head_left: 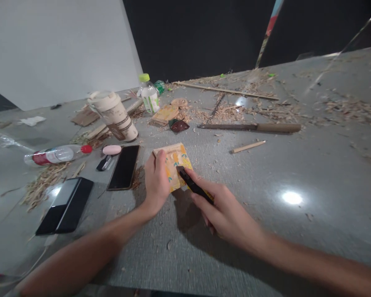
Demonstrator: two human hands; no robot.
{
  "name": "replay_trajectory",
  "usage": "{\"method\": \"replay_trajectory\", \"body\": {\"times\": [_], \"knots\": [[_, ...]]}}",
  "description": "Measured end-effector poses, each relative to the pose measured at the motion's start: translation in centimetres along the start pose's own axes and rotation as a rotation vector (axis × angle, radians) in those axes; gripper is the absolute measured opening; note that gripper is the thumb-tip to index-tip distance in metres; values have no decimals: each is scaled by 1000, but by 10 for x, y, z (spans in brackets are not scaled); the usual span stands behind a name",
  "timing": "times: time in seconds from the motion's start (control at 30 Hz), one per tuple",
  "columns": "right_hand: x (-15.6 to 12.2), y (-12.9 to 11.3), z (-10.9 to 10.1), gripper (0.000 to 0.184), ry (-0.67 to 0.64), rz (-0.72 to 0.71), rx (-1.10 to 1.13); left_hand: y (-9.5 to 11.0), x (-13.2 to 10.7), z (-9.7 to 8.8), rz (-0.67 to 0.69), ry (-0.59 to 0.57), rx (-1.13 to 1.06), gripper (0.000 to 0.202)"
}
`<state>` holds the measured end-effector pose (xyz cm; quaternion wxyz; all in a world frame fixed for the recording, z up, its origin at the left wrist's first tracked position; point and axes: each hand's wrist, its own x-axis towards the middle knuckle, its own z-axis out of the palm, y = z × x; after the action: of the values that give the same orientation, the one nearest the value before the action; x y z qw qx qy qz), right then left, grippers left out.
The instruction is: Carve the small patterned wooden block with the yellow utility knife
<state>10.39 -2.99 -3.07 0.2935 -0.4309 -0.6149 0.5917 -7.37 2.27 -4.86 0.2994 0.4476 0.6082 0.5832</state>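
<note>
My left hand (156,181) grips a small, pale wooden block (173,159) by its left side, thumb pressed over the near face. Orange, yellow and teal patterns cover that face. In my right hand (222,210) is a black utility knife (193,183) with some yellow on its handle. Its tip lies over the patterned face; whether the blade touches the wood I cannot tell. My right fingers partly cover the handle.
A phone (123,168), a cup (116,115), a red-capped bottle (58,155) and a black device (64,206) stand or lie left. Beyond are a green-capped bottle (150,97), a long file with a handle (250,127) and a pencil (249,147). Wood shavings litter the table.
</note>
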Motion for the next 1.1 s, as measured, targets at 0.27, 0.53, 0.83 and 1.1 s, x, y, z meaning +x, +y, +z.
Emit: {"method": "replay_trajectory", "body": {"times": [0.27, 0.53, 0.83, 1.1], "knots": [[2, 6, 4, 76, -67, 200, 269, -1, 0, -1, 28, 11, 31, 32], [9, 0, -16, 70, -91, 350, 786, -18, 11, -1, -143, -95, -198, 34], [10, 9, -27, 74, -88, 168, 317, -13, 10, -1, -179, -150, -262, 34], [9, 12, -20, 70, -107, 115, 154, -3, 7, -1, -151, -132, -216, 31]]}}
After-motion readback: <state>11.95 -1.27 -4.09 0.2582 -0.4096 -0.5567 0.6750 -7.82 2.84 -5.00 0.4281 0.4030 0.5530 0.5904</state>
